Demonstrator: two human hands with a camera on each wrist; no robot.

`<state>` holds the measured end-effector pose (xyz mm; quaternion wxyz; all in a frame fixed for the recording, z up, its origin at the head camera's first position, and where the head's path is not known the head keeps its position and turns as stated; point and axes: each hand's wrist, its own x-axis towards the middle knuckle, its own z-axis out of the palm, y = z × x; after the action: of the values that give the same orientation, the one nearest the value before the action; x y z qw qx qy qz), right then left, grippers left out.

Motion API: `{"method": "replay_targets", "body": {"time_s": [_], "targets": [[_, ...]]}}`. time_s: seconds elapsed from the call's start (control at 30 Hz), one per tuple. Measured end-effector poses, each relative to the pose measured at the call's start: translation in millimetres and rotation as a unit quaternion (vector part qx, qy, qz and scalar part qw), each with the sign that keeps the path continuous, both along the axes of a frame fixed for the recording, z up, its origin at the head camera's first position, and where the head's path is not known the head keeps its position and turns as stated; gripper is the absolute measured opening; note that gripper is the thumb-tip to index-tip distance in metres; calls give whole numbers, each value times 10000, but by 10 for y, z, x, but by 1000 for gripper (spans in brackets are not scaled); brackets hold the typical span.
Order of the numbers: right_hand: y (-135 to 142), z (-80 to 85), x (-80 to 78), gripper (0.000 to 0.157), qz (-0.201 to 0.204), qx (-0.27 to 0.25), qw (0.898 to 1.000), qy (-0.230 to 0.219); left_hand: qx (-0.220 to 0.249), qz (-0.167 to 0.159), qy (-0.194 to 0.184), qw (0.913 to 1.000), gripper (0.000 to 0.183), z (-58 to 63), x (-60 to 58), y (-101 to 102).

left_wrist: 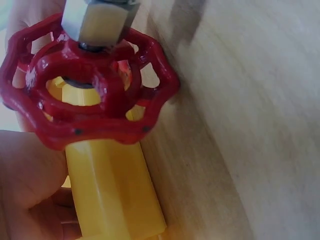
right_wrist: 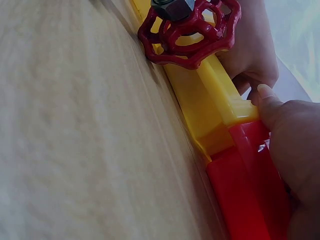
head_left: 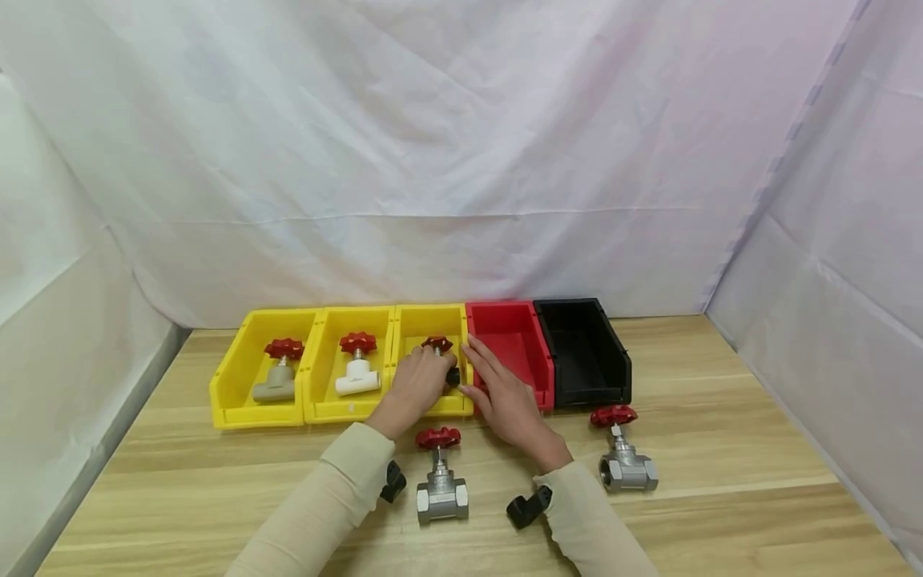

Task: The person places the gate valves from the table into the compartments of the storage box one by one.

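Observation:
My left hand (head_left: 420,378) reaches into the third yellow bin (head_left: 431,319) and grips a valve (head_left: 453,377). Its red handwheel and a black end show past the fingers; the rest is hidden. My right hand (head_left: 506,401) rests along the wall between this bin and the red bin (head_left: 500,319), fingers extended. In the right wrist view the thumb (right_wrist: 267,97) touches the yellow bin's front corner. A silver metal valve (head_left: 442,498) with a red handwheel stands on the table between my forearms; its handwheel (left_wrist: 90,115) looms large in the left wrist view.
Two more yellow bins stand left, one holding a grey valve (head_left: 276,382), the other a white valve (head_left: 358,377). A black bin (head_left: 582,353) ends the row at right. Another silver valve (head_left: 629,469) lies in front of it. White cloth (head_left: 433,160) hangs behind and beside the table.

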<state>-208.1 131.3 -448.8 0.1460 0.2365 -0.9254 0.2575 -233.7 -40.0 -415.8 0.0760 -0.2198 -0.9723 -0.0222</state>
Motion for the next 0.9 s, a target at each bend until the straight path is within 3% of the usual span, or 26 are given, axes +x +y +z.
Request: {"method": "replay_targets", "body": {"time_s": [0.5,0.9], "targets": [[16,14,-13,69,38,-126,9999,-19,-329,-1,109,9994,25,137,87,41],[5,15,-1,69,-3,-94,9998,-186,140,-286,399,9987,37,322,293,-48]]}}
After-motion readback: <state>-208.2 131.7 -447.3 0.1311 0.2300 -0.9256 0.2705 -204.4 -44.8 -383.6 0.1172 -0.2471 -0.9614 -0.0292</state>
